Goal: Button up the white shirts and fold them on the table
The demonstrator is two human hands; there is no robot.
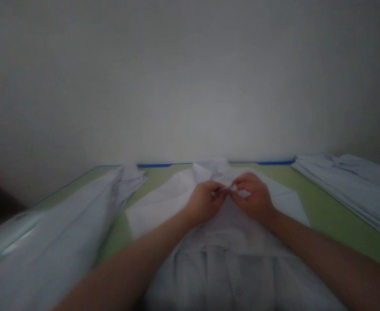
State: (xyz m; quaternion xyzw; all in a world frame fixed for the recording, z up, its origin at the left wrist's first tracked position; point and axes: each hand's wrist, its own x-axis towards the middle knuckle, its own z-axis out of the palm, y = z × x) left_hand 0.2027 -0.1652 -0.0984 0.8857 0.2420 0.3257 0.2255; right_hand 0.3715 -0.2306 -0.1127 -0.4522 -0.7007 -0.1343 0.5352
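A white collared garment (pixel 164 194), which looks like a shirt or dress with a gathered lower part, lies spread in front of me, its collar (pixel 212 166) at the far end. Just below the collar, my left hand (pixel 205 201) pinches the front edge of the cloth between thumb and fingers. Close against it on the right, my right hand (pixel 253 196) pinches the same spot. The fingertips of both hands nearly meet. Blur and dim light hide whether a button lies between them.
On the left, more white garments (pixel 69 220) lie along the green table top (pixel 326 207). A stack of folded white garments (pixel 355 181) sits at the right. Blue strips (pixel 154 165) line the far edge, against a plain grey wall (pixel 190 82).
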